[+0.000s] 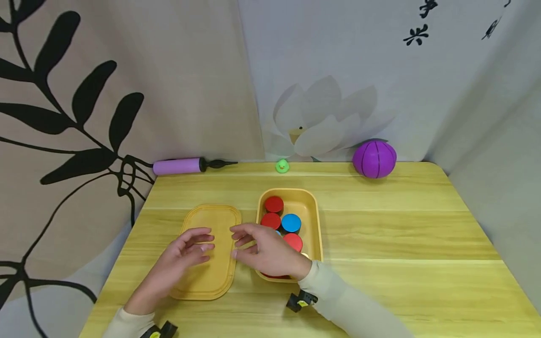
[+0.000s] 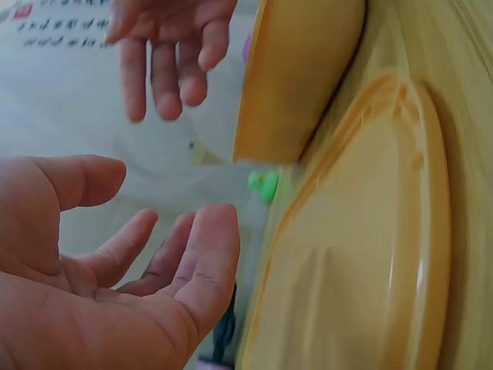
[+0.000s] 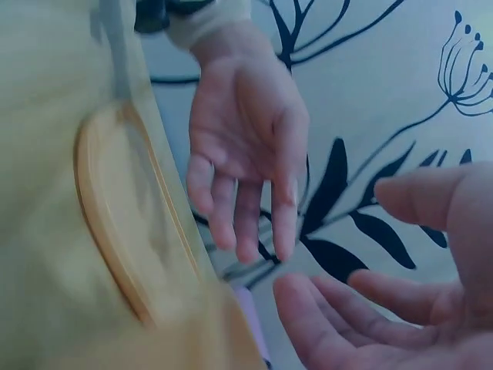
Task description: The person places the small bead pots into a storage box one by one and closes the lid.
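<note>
Both hands hover over the table and hold nothing. The left hand (image 1: 179,258) is above the left part of a flat yellow lid (image 1: 204,281), fingers loosely bent, thumb apart from them. My right hand (image 1: 266,249) hangs over the left side of a yellow box (image 1: 313,225), its fingertips pointing toward the left hand. Inside the box are several round pieces, among them a red one (image 1: 274,204) and a blue one (image 1: 291,222); the right hand hides others. The left wrist view shows the lid (image 2: 347,254) lying below the hand, beside the box wall (image 2: 300,69).
Along the back edge lie a purple pump (image 1: 177,166) with a black nozzle, a small green duck toy (image 1: 282,165) and a purple ball (image 1: 374,159). Patterned curtains (image 1: 190,84) hang behind the wooden table (image 1: 401,244).
</note>
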The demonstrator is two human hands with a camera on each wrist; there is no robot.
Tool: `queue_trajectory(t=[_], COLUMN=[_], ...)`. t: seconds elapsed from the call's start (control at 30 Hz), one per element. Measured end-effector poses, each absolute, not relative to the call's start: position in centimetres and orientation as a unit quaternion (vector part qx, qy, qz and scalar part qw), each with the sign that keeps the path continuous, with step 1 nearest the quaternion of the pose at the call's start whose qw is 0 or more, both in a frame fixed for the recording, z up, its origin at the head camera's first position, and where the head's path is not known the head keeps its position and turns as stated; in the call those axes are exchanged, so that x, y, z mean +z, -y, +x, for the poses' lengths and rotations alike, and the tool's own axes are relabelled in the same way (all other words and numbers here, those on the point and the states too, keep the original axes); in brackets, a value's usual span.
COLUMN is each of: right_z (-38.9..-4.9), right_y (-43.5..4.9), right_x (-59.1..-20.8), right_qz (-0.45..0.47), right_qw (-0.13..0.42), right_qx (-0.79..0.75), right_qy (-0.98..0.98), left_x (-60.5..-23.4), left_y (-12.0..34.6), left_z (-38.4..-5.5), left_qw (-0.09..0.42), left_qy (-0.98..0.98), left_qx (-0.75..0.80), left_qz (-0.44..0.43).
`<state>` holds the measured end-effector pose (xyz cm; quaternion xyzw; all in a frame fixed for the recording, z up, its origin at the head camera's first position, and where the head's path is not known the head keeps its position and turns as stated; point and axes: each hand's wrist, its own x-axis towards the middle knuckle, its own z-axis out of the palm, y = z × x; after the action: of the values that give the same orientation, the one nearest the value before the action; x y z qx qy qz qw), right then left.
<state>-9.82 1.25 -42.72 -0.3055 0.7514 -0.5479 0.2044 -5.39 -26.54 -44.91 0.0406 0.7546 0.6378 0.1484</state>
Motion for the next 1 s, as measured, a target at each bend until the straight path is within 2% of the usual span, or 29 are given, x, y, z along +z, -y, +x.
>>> queue_trajectory(t=[0.23,0.5,0.67,0.83,1.0], right_z=[-7.9,-5.9,-4.7,-3.4,-2.8], right_y=[0.9,2.1,3.2,4.1,4.5], right_x=[-44.4,-45.7,-46.7,-47.8,-48.5], right_qz=[-0.279,-0.223,-0.198,-0.189,-0.148], right_qw=[0.266,0.292,0.255,0.208,0.207], right_qx=[-0.602,-0.639,-0.632,-0.588,-0.596], right_qy=[-0.699,-0.676,-0.704,-0.758,-0.761], left_x=[-46.0,-47.1,-47.5,-48.2,-48.5], left_y=[29.8,32.6,33.7,34.4,34.6], left_z=[-4.5,-3.6,-3.5,-3.6,-3.7], left_qw=[0.130,0.098,0.112,0.119,0.131], left_qy=[-0.767,-0.789,-0.804,-0.812,-0.821], left_qx=[0.628,0.601,0.569,0.552,0.536], left_qz=[0.012,-0.077,-0.133,-0.146,-0.148])
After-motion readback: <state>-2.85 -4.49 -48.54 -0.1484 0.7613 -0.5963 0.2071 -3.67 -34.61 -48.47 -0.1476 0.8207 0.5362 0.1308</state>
